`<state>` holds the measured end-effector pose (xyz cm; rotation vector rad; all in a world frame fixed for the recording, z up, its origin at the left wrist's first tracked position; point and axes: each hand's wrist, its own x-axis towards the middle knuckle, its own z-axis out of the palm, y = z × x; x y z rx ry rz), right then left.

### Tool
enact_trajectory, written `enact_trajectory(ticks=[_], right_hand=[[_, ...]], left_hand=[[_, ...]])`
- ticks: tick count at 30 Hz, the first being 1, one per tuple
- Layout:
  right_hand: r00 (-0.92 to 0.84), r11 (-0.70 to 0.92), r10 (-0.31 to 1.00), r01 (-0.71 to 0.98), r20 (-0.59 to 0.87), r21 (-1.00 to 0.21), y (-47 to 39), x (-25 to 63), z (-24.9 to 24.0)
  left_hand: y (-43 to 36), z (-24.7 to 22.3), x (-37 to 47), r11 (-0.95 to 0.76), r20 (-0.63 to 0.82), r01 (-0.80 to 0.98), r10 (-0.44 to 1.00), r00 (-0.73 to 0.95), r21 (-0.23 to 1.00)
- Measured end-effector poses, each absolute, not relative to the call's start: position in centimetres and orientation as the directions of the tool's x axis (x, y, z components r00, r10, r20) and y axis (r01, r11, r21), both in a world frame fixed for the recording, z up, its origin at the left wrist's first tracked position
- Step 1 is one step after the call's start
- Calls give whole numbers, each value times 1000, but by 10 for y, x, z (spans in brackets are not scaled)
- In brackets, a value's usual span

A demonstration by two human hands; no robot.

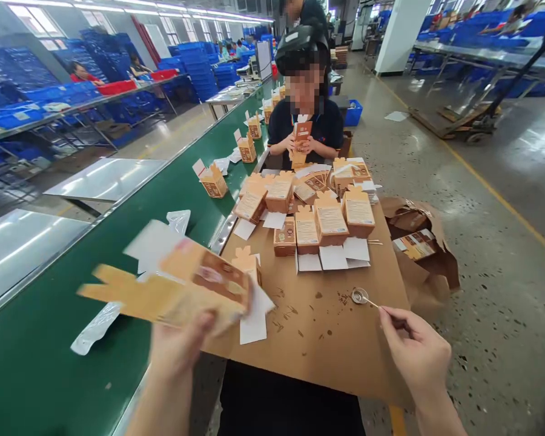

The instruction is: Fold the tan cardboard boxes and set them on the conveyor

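My left hand (179, 342) is closed round an open cardboard box (222, 278), brown and tan with print, its flaps spread to the left. The box is tilted and blurred by motion, over the edge between the green belt and the table. In a pinch, my right hand (415, 345) holds a thin cotton swab (371, 302). Its far end sits in a small clear dish (359, 295) on the brown tabletop. Behind the held box stands another open carton (245, 260), partly hidden, with white flaps (254, 318) lying near it.
Several printed boxes (330, 218) with open flaps crowd the table's far half. Across from me a person holds a box (302, 136). The green conveyor (127, 242) at left carries boxes and white packets (95, 330). A large paper sack (418, 242) stands right of the table.
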<state>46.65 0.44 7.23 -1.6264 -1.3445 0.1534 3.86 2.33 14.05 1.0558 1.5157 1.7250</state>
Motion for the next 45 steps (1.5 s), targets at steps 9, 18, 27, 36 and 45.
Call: enact_trajectory(ticks=[9,18,27,36,45], right_hand=[[267,202,831,673,488,-711,15,464,73],[158,293,913,390,377,-873,-36,400,74],[122,254,939,378,320,-890,-19,370,54],[216,231,914,419,344,-878,-52,411,77],[236,255,896,417,375,-872,-56,417,82]], left_hand=[[20,95,146,157,-149,48,979,-137,986],[32,67,162,209,-204,33,972,-118,977],[39,65,159,208,-195,97,972,-132,973],[7,41,172,51,-31,253,996,-83,966],[14,24,176,76,-47,328,994,-95,942]])
